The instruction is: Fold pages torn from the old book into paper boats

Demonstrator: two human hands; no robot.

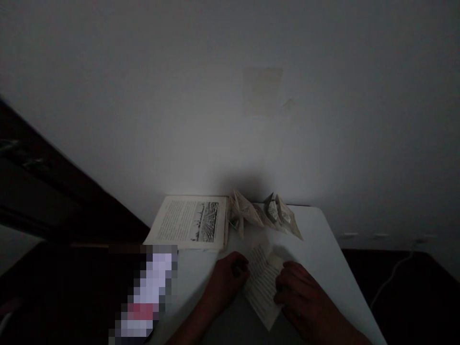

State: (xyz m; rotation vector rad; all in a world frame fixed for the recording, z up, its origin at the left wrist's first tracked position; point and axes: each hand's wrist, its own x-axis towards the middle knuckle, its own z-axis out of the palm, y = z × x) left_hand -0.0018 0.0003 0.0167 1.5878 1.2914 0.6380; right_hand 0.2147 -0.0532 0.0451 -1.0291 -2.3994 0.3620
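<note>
Between my hands is a folded sheet of printed paper (264,292), its lower corner pointing toward me. My left hand (230,275) pinches its left edge with curled fingers. On the other side my right hand (298,294) has its fingers closed at the right edge. Behind the sheet, folded paper boats (246,211) made of printed pages stand in a cluster near the wall. An open book (179,220) with text and a dark picture lies at the back left of the white table (196,268).
A blurred-out pale, phone-like object (151,287) is at the table's left edge. The wall (201,120) rises directly behind the table. A white cable (391,275) runs down at the right, below wall sockets. Dark furniture stands at the left.
</note>
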